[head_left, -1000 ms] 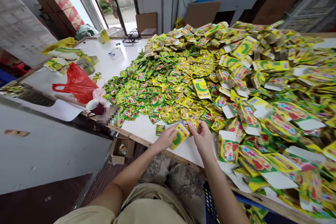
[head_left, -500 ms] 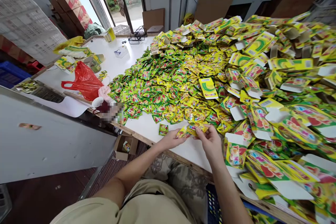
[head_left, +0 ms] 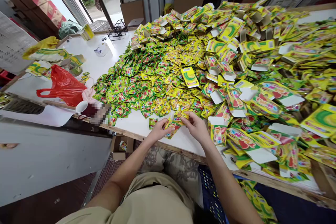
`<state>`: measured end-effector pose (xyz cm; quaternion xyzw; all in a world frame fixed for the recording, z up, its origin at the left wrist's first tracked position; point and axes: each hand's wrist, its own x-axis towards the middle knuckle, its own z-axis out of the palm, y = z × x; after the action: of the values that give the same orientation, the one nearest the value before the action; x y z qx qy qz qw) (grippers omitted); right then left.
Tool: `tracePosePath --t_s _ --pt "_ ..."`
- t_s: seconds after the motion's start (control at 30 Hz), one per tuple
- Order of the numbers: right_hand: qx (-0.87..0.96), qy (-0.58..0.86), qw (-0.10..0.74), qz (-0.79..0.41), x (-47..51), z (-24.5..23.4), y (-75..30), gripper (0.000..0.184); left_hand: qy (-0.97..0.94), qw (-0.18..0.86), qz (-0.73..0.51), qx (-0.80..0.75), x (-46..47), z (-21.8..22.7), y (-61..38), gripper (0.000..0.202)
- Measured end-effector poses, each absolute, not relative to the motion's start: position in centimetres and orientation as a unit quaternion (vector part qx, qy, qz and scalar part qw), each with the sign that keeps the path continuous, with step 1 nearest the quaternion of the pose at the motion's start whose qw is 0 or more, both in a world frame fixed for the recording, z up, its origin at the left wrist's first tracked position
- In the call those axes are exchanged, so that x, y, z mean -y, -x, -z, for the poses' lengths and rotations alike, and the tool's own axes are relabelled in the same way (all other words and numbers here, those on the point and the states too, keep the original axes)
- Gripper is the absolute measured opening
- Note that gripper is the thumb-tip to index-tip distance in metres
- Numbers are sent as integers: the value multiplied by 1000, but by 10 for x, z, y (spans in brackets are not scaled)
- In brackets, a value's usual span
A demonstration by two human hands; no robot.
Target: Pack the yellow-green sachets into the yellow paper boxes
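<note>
Left hand (head_left: 157, 131) and right hand (head_left: 195, 127) grip a small yellow-green printed cardboard carton (head_left: 172, 126) between them, fingers narrow on its ends, above the white table's (head_left: 131, 121) near edge. A heap of green foil sachets (head_left: 147, 84) lies just beyond. Recommended: even support, flaps uncrushed.

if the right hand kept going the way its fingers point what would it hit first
The right hand points left at the sachets it pinches, so it meets those first. Just beyond them is probably the left hand.
</note>
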<state>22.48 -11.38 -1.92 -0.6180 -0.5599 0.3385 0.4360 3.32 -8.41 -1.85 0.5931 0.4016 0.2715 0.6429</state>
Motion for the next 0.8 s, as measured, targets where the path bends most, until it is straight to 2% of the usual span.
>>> tracePosePath --t_s 0.1,0.33,0.47,0.57,0.8 --pt "600 622 402 -302 112 9 -231 32 -598 629 -282 -409 84 17 -34 46" --pt "701 609 275 -247 105 -11 -232 12 -588 620 -284 -436 91 16 -40 45" --pt "758 558 204 -269 98 -19 -225 19 -590 626 -274 -429 95 17 -38 46" --pt "754 525 223 -326 92 -25 -222 22 -591 635 -272 -415 94 18 -30 43" --pt "666 540 318 -404 90 -24 -208 13 -560 665 -290 -400 92 24 -12 46"
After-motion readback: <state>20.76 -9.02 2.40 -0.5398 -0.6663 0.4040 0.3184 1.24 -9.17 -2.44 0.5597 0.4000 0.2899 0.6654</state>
